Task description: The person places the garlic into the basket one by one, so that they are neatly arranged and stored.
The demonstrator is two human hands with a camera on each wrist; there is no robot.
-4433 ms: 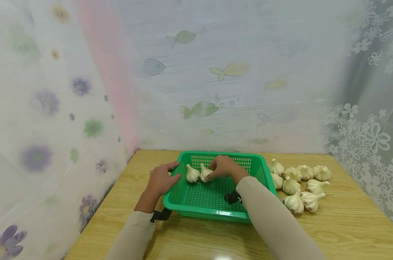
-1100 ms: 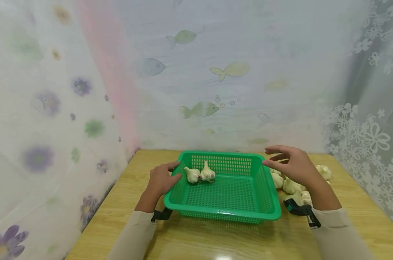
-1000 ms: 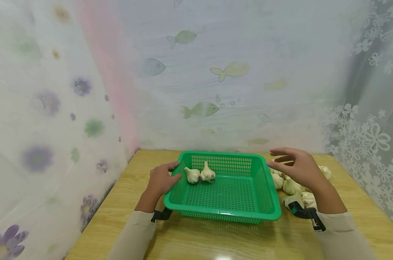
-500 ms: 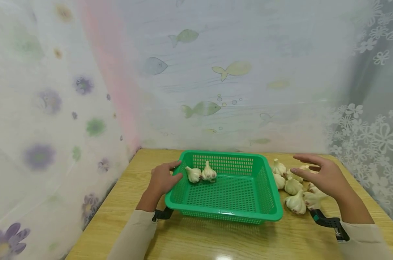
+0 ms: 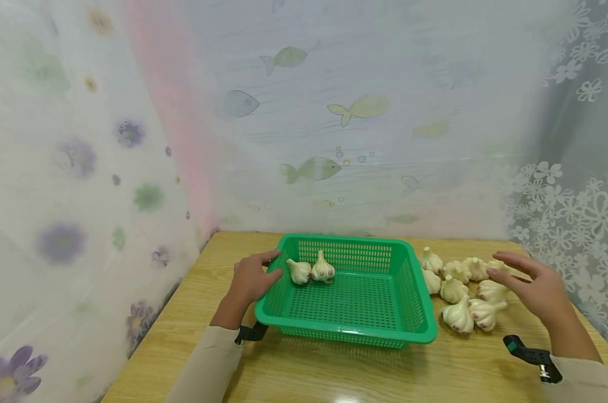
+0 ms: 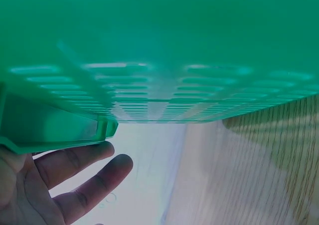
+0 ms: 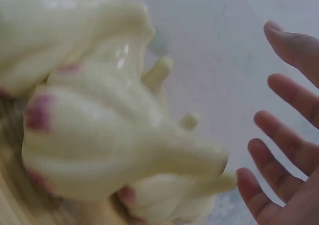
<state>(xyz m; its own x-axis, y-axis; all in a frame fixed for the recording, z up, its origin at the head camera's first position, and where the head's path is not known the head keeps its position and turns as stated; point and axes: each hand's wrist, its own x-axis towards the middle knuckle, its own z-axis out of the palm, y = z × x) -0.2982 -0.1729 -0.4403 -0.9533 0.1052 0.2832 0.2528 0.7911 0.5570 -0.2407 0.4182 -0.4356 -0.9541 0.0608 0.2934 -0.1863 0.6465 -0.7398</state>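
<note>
A green plastic basket stands on the table with two garlic bulbs, an upright one and a tilted one, side by side in its left back part. My left hand rests at the basket's left rim, thumb and index finger over the edge. In the left wrist view, its other fingers stretch out straight below the rim. My right hand hovers with spread, relaxed fingers at the right side of a garlic pile, nothing in its grasp. Seen from the right wrist, a large garlic bulb points its stem toward those fingers.
Several garlic bulbs lie close together right of the basket, among them a front bulb and a back bulb. The wooden table meets a fish-patterned curtain behind, and flowered sheets hang at both sides.
My right hand has let go of a garlic bulb in the basket, left it, and moved right across the pile to its far side. My left hand has stayed at the rim.
</note>
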